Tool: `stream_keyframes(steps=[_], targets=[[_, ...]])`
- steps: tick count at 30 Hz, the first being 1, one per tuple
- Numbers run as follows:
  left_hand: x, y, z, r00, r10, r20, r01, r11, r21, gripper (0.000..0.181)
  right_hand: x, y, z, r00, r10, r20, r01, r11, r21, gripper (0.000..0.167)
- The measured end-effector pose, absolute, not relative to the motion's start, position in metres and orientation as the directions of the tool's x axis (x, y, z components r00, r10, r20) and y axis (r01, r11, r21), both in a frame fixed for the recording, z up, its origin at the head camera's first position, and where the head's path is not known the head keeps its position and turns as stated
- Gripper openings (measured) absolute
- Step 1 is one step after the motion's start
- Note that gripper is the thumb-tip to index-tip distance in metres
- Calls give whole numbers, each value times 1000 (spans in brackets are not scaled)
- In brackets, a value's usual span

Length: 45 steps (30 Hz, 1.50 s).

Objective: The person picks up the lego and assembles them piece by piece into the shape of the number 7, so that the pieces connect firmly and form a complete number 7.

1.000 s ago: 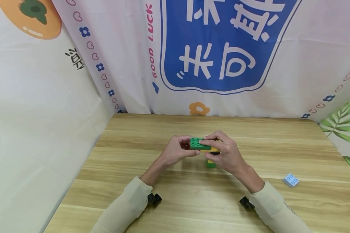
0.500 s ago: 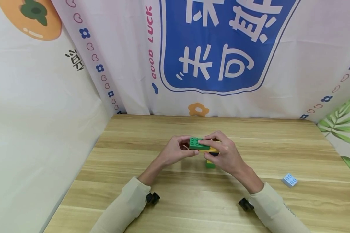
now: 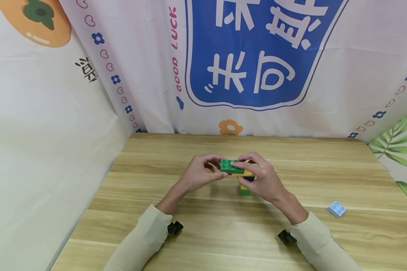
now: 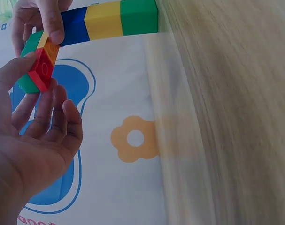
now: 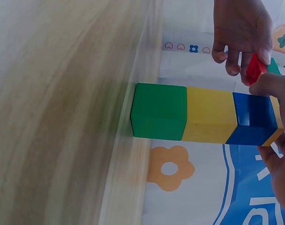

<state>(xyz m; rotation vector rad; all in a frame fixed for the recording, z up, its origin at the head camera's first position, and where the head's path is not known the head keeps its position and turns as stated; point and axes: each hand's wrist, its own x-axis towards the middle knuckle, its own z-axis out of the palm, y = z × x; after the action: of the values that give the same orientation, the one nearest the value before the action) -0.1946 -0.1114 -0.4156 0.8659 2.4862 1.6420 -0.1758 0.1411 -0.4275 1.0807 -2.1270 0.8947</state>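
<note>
A tower of toy building bricks stands on the table. From the bottom it has a green brick (image 5: 159,111), a yellow brick (image 5: 210,115) and a blue brick (image 5: 255,123). An orange-yellow brick (image 3: 249,173) lies across the top and juts left, with a longer green brick (image 3: 232,170) above it. Under the jutting part sits a red brick (image 4: 42,71). My left hand (image 3: 195,175) pinches that red brick between thumb and fingers. My right hand (image 3: 266,180) grips the tower's upper part around the orange-yellow brick, its index finger resting on the green brick.
A light blue brick (image 3: 336,209) lies on the wooden table (image 3: 224,241) to the right. Behind the table hangs a printed cloth (image 3: 156,94). A small black device (image 3: 287,237) is strapped at the right wrist, and another black device (image 3: 175,227) at the left.
My left hand has shifted slightly left, its thumb sliding back along the bricks. My right hand and the tower stay nearly in place.
</note>
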Motion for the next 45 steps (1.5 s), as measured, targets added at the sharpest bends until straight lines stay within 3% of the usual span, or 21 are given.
stream_keyframes(steps=[7, 22, 28, 45], targets=[[-195, -113, -414, -840, 468, 275, 444, 300, 845, 35, -173, 148, -422, -557, -457, 693, -812, 475, -339, 52], [-192, -112, -413, -871, 431, 237, 396, 330, 857, 36, -165, 185, -417, -591, -378, 713, -772, 521, -363, 58], [-190, -113, -412, -873, 426, 239, 398, 338, 853, 36, -161, 198, -419, -644, -351, 680, -727, 559, -400, 55], [-192, -116, -408, -890, 403, 215, 377, 384, 843, 38, -145, 256, -431, -672, -281, 685, -659, 649, -381, 56]])
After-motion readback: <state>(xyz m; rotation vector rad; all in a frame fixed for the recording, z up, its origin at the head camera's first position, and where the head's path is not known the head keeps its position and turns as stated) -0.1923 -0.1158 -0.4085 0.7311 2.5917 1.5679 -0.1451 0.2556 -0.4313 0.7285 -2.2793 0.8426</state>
